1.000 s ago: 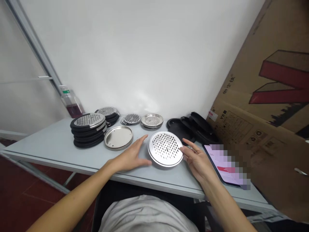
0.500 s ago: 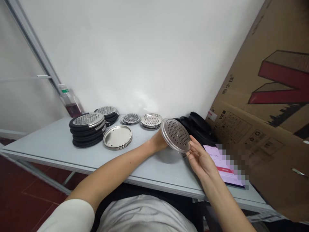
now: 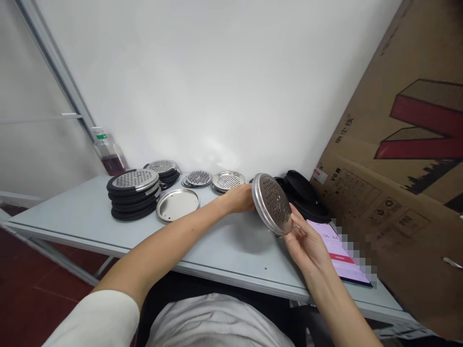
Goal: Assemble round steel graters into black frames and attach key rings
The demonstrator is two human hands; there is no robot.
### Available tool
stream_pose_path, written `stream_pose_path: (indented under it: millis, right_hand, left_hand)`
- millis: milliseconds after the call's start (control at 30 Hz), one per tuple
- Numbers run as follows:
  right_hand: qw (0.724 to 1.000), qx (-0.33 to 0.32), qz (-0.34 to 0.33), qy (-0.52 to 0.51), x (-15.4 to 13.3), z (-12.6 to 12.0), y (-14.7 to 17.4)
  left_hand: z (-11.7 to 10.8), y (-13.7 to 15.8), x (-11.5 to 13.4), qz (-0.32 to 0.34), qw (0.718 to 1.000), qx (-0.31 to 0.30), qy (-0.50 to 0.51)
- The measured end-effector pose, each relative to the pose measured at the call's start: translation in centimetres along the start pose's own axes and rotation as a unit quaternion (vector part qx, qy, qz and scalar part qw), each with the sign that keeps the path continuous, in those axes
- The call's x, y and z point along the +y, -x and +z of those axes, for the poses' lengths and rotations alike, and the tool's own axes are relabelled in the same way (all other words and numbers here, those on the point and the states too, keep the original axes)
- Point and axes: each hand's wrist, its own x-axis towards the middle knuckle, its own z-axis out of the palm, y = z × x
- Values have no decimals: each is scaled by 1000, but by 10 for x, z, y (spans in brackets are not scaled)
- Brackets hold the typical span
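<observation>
My right hand [image 3: 304, 241] grips the lower right edge of a round metal grater disc [image 3: 277, 205], thumb on the near face. The disc stands tilted above the table, its perforated face turned right and toward me, and its rim looks layered. My left hand [image 3: 240, 197] is at the disc's left side; its fingers are hidden behind the disc, so I cannot tell whether they touch it. Black round rings [image 3: 302, 190] lie just behind the disc. Left of my left hand are a stack of perforated discs [image 3: 228, 180] and plain round metal plates [image 3: 178, 205].
A stack of black-rimmed graters [image 3: 133, 195] stands left, with another stack [image 3: 162, 168] behind. Coarse grater discs [image 3: 198, 178] lie by the wall. A bottle of dark liquid [image 3: 110, 156] stands far left. A phone [image 3: 340, 253] and a large cardboard box [image 3: 390, 193] are right.
The disc has moved slightly right and tipped further edge-on, so more of its rim shows. My left hand has shifted up and right. My right hand keeps its grip.
</observation>
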Motion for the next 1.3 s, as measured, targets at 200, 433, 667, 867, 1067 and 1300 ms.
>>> stream_pose_path:
  millis: [200, 433, 667, 867, 1067, 1300]
  right_hand:
    - [1000, -11, -4, -7, -2, -2, 0]
    - [1000, -13, -12, -24, -7, -1, 1]
    - [1000, 26, -10, 2, -5, -2, -1]
    - [990, 68, -11, 121, 4, -9, 0]
    - [973, 97, -88, 191, 12, -17, -6]
    - [926, 34, -144, 347, 22, -29, -10]
  left_hand:
    - [-26, 2, 4, -1, 1000, 2, -29]
    - [-71, 58, 0, -18, 999, 43, 3]
    - [-68, 132, 11, -35, 995, -14, 93]
    - [-45, 134, -14, -45, 987, -66, 136]
    - [-40, 141, 23, -160, 975, 1, 153]
    - [-35, 174, 48, -224, 941, -19, 252]
